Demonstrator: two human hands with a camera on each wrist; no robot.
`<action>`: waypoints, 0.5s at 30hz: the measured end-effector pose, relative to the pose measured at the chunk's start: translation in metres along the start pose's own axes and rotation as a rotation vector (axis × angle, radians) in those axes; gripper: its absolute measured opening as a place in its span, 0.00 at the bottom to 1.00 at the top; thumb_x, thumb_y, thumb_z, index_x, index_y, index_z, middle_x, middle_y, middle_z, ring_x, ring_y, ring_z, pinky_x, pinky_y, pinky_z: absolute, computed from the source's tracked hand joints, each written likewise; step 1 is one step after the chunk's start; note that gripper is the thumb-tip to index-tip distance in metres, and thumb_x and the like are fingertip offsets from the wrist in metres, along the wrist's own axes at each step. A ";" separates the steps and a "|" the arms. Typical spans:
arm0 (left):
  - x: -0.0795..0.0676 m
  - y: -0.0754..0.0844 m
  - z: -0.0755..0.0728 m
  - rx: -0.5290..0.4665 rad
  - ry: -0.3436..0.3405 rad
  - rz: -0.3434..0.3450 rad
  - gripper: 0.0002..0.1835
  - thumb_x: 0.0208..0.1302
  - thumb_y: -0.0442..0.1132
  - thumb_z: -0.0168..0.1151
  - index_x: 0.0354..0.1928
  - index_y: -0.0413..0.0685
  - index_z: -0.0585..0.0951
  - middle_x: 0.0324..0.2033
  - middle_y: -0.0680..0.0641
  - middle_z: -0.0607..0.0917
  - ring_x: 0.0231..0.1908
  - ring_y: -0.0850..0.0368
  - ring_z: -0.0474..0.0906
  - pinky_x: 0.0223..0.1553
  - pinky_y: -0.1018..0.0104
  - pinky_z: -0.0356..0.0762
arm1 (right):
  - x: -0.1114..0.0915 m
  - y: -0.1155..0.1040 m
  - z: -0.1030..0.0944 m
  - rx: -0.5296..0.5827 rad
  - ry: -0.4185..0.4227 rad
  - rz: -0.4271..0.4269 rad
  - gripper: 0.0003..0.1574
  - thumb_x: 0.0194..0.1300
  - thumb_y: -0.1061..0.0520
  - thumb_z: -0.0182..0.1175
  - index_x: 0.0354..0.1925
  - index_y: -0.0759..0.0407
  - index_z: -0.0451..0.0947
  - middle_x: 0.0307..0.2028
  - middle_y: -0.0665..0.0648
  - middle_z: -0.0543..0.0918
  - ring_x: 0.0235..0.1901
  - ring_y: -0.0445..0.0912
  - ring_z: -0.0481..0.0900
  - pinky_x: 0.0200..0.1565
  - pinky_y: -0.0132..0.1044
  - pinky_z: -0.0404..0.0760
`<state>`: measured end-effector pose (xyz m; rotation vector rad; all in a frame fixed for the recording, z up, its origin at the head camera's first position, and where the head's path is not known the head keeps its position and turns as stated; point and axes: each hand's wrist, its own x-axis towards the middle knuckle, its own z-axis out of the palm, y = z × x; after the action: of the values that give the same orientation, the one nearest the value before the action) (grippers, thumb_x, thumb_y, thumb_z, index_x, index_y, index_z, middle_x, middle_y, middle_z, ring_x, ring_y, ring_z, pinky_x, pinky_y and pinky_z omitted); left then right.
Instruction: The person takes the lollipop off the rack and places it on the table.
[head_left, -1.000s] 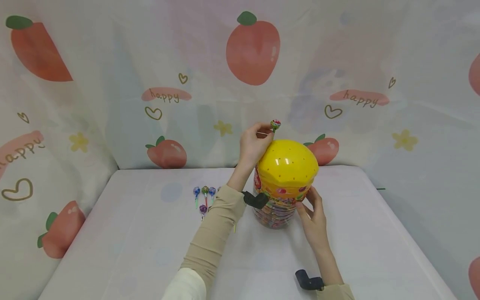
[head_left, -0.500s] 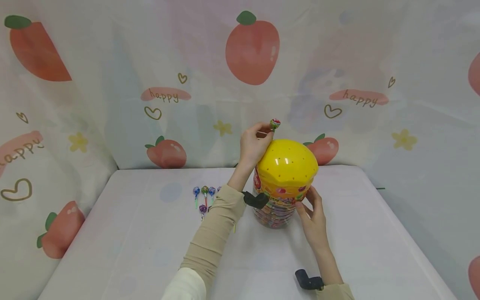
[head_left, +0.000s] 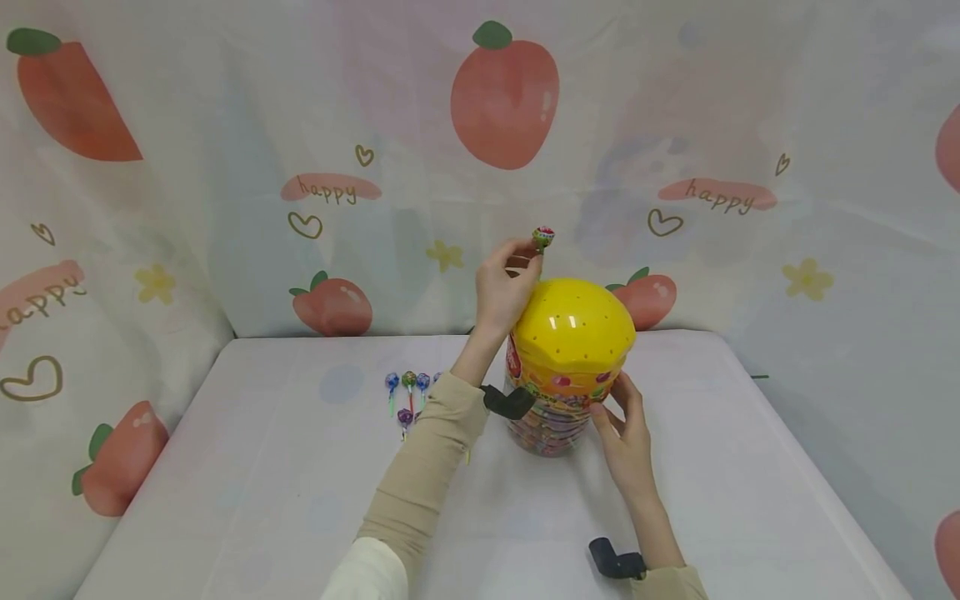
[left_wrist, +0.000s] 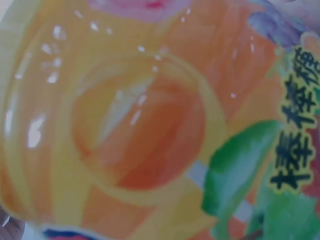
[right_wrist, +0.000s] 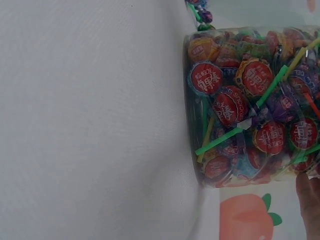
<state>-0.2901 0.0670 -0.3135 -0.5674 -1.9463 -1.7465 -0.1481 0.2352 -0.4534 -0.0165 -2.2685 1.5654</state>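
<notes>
A clear plastic jar (head_left: 551,429) with a domed yellow lid (head_left: 576,325) stands upright on the table. Its orange printed label (left_wrist: 140,135) fills the left wrist view. Wrapped lollipops (right_wrist: 257,100) crowd the jar's lower part in the right wrist view. Beside the lid's upper left, my left hand (head_left: 504,292) pinches a lollipop (head_left: 543,237) with a green and red wrapper, its head upward; the stick is mostly hidden. My right hand (head_left: 627,437) holds the jar's right side, thumb toward me and fingers curved behind. A fingertip (right_wrist: 304,192) shows at the jar's edge.
Several loose lollipops (head_left: 408,379) lie on the white-covered table (head_left: 285,467) left of the jar, some hidden behind my left forearm (head_left: 427,467). A fruit-printed cloth (head_left: 405,100) hangs behind and along both sides. Dark wrist mounts (head_left: 617,560) stick out from my wrists.
My left hand has risen slightly and shifted a little left, carrying the lollipop. The jar and my right hand stay nearly where they were.
</notes>
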 end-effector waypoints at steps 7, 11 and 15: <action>-0.010 0.005 -0.014 -0.034 0.044 0.018 0.11 0.61 0.33 0.62 0.45 0.38 0.83 0.39 0.39 0.86 0.37 0.48 0.82 0.37 0.72 0.77 | 0.000 0.001 0.000 0.006 -0.003 -0.001 0.42 0.70 0.59 0.54 0.75 0.52 0.46 0.72 0.58 0.58 0.71 0.53 0.57 0.67 0.57 0.63; -0.020 0.004 -0.023 -0.030 0.050 0.029 0.11 0.61 0.33 0.63 0.45 0.38 0.83 0.38 0.39 0.86 0.37 0.47 0.82 0.37 0.69 0.78 | 0.000 0.000 0.000 0.003 -0.006 0.009 0.42 0.70 0.59 0.54 0.75 0.51 0.46 0.72 0.56 0.58 0.71 0.50 0.57 0.67 0.43 0.65; -0.034 0.002 -0.030 -0.027 0.047 0.003 0.11 0.60 0.32 0.63 0.45 0.37 0.83 0.37 0.38 0.86 0.36 0.46 0.82 0.37 0.69 0.78 | 0.000 0.000 -0.001 -0.010 -0.004 0.012 0.42 0.70 0.59 0.54 0.75 0.50 0.46 0.72 0.56 0.58 0.71 0.50 0.58 0.60 0.23 0.64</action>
<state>-0.2597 0.0370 -0.3293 -0.5331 -1.8913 -1.7708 -0.1482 0.2358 -0.4534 -0.0296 -2.2830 1.5617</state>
